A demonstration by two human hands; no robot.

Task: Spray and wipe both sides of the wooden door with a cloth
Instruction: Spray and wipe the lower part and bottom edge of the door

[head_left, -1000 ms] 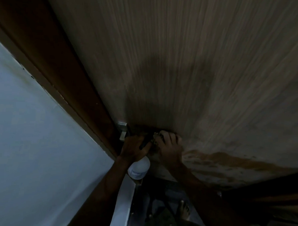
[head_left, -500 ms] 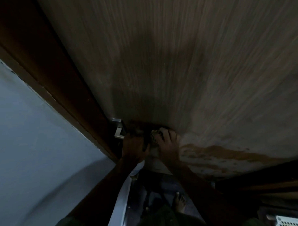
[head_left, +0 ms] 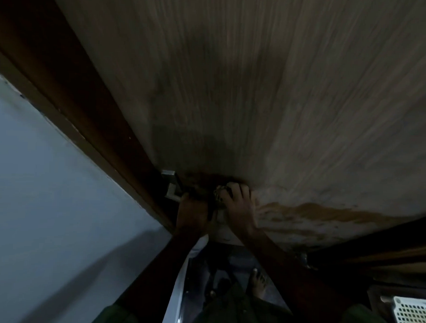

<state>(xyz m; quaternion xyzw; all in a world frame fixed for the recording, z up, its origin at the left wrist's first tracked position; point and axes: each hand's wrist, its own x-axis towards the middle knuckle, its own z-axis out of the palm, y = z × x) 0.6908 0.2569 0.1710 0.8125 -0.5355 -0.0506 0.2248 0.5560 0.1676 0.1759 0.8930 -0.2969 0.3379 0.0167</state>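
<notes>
The wooden door (head_left: 269, 95) fills the upper view, its lower part stained pale and orange-brown. Low on the door, my right hand (head_left: 239, 208) presses a crumpled cloth (head_left: 220, 193) against the wood, fingers spread over it. Just to its left, my left hand (head_left: 193, 213) grips the spray bottle (head_left: 200, 244), whose white body shows only a little below the wrist. The two hands nearly touch, close to the metal hinge (head_left: 170, 184) at the door's left edge.
A dark brown door frame (head_left: 71, 103) runs diagonally on the left, with a pale wall (head_left: 48, 204) beyond it. Below are a white vertical edge (head_left: 176, 288), my bare foot (head_left: 258, 283) on the floor, and a white perforated basket (head_left: 412, 315) at the bottom right.
The view has shifted, so the spray bottle's white body is now mostly hidden behind my left wrist. Both hands stay at the same low spot on the door near the hinge.
</notes>
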